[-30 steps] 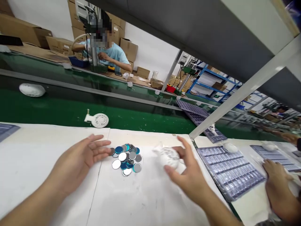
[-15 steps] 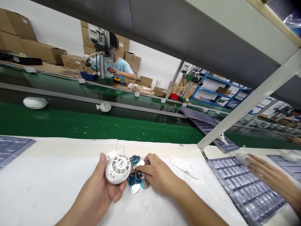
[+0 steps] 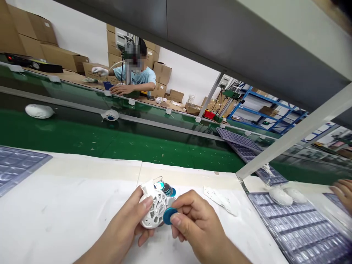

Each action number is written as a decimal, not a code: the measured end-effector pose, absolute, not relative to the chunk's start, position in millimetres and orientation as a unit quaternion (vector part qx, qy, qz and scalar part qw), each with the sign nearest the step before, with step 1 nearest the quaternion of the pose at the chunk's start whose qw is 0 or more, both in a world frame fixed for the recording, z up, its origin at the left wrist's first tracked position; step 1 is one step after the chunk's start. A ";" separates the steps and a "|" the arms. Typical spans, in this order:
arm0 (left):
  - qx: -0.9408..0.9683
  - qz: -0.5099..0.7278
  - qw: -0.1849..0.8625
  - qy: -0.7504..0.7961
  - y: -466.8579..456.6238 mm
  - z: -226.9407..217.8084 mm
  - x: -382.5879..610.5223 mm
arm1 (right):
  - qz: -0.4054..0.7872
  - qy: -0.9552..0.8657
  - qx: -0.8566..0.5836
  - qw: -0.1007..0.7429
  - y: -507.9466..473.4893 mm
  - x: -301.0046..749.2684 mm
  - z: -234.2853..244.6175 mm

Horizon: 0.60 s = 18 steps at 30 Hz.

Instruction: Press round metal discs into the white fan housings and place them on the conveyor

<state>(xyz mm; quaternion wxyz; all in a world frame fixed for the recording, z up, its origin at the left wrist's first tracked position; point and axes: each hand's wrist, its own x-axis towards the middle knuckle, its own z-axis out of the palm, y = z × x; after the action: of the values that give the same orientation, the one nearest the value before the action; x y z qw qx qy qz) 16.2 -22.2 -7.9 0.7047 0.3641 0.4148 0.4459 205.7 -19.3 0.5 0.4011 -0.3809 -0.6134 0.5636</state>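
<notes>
My left hand (image 3: 129, 216) is closed round a round white plastic housing (image 3: 155, 209) with spoke-like slots, its vented face turned up and to the right. Between thumb and fingers of my right hand (image 3: 198, 220) is a blue disc (image 3: 169, 216), held at the right edge of the housing. Behind the two lies a pile of shiny discs (image 3: 167, 189), some silvery and some blue, partly hidden by the housing and my hands. A thin wire loop sticks up at the housing's narrow end.
A clear plastic tray (image 3: 297, 223) at right carries two white housings (image 3: 280, 195). A white strip (image 3: 220, 200) lies nearby. Beyond the table runs a green conveyor (image 3: 132, 146) with more white parts. A metal post (image 3: 297, 135) slants up at right. Co-workers sit opposite and at far right.
My right hand has lifted a blue disc from the pile to the housing. My left hand has moved right and tilted the housing. The co-worker's hand at right has drawn away from the tray.
</notes>
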 end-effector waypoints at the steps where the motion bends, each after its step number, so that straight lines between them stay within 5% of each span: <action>1: 0.373 0.442 0.700 0.419 -22.3 -8.7 16.4 | 0.542 -0.628 -0.384 0.405 -20.0 202.9 1.1; 18: 0.440 0.413 0.661 0.446 -25.7 -6.2 18.9 | 0.445 -0.679 -0.466 0.353 -15.1 196.8 5.8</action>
<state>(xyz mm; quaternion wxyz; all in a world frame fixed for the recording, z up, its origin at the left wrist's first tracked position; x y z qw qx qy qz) 18.9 -25.7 -6.2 0.6611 0.4400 0.4457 0.4132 196.8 -15.1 5.8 0.3528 -0.4659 -0.6788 0.4446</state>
